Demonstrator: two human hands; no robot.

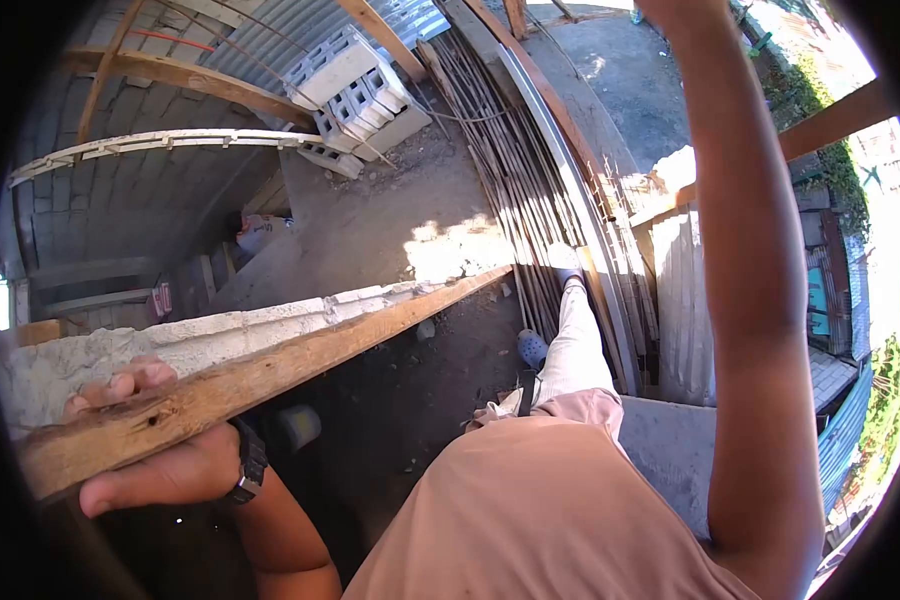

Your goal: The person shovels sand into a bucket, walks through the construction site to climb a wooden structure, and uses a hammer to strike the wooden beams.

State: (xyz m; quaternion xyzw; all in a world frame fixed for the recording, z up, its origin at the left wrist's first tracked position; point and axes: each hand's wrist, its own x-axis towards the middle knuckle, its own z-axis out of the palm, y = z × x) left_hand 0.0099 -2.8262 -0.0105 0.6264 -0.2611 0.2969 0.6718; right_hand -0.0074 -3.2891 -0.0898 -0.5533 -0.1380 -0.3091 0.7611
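A long wooden plank (270,375) slants from the lower left up to the middle of the view. My left hand (165,465) is wrapped round its near end, thumb below and fingertips over the top, with a dark watch on the wrist. The plank runs beside the top of a rough block wall (210,330). My right arm stretches up to the top edge of the view. Only a blurred bit of my right hand (675,8) shows there, and its fingers are out of view.
Long thin bars (510,165) lie along the ground by my feet. Hollow blocks (355,95) are stacked at the upper middle. A wooden beam (840,120) crosses behind my right arm. A pale container (298,427) sits in shadow below the plank.
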